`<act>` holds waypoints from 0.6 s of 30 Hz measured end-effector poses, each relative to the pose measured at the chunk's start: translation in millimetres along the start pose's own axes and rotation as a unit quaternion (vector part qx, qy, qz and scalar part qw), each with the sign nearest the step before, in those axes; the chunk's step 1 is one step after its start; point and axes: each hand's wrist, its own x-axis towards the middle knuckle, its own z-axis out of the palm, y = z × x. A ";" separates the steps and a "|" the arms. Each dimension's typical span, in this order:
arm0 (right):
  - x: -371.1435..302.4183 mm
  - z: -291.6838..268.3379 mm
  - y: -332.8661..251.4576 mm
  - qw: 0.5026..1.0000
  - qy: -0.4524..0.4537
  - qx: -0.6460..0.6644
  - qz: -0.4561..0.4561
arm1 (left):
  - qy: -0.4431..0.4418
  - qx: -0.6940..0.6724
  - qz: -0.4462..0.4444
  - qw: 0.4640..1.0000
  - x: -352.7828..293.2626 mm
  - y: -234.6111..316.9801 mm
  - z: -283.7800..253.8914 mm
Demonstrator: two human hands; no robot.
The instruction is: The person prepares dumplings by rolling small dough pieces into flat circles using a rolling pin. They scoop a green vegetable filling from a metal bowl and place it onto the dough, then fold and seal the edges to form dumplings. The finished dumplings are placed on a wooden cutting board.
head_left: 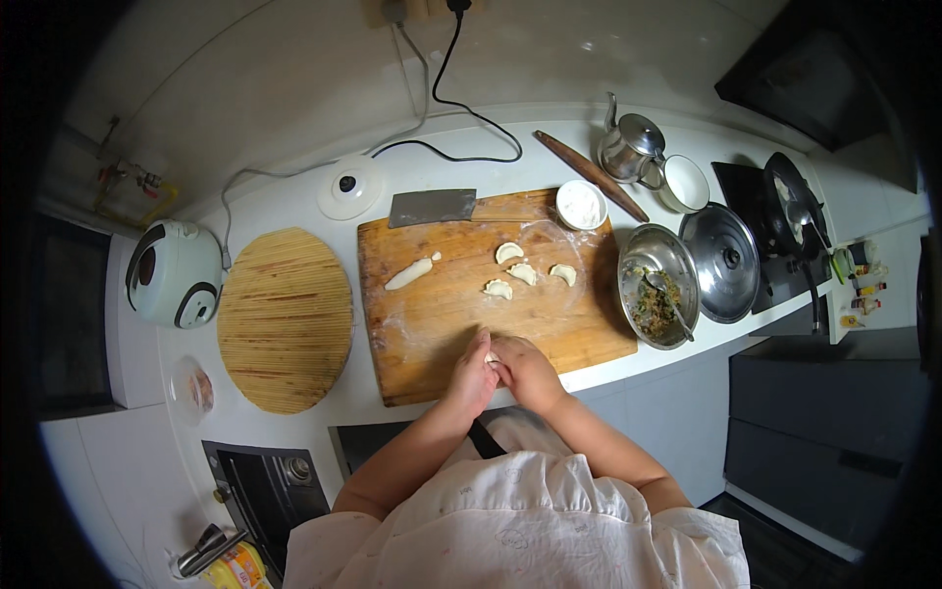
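Note:
My left hand (473, 377) and my right hand (526, 371) are pressed together over the near edge of the wooden cutting board (432, 344). Between them a small pale bit of a dumpling (492, 359) shows; the fingers hide most of it. Several folded dumplings (522, 274) lie farther up the board in a loose group. To their left rests a tapered roll of dough (408, 275) with a small lump at its tip. A cleaver (432, 207) lies across the board's far edge.
Right of the board stands a steel bowl of filling (633, 257) with a spoon; a lid (721, 263) is beyond it. A flour bowl (582, 205) and rolling pin (592, 177) are at the back. A round slatted mat (285, 319) and rice cooker (175, 275) are left.

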 end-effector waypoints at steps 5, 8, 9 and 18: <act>15.2 -13.9 31.4 0.997 0.040 0.033 0.063 | 0.109 0.186 0.124 0.969 23.4 8.7 -19.6; 26.5 -28.0 62.6 0.988 0.115 -0.003 0.102 | 0.170 0.519 0.308 0.779 40.3 53.4 -43.5; 29.8 -32.4 71.1 0.983 0.140 -0.017 0.118 | 0.197 0.574 0.337 0.720 40.7 72.0 -47.0; 32.4 -44.0 70.6 0.967 0.194 -0.142 0.083 | 0.251 0.762 0.291 0.521 69.4 137.7 -72.4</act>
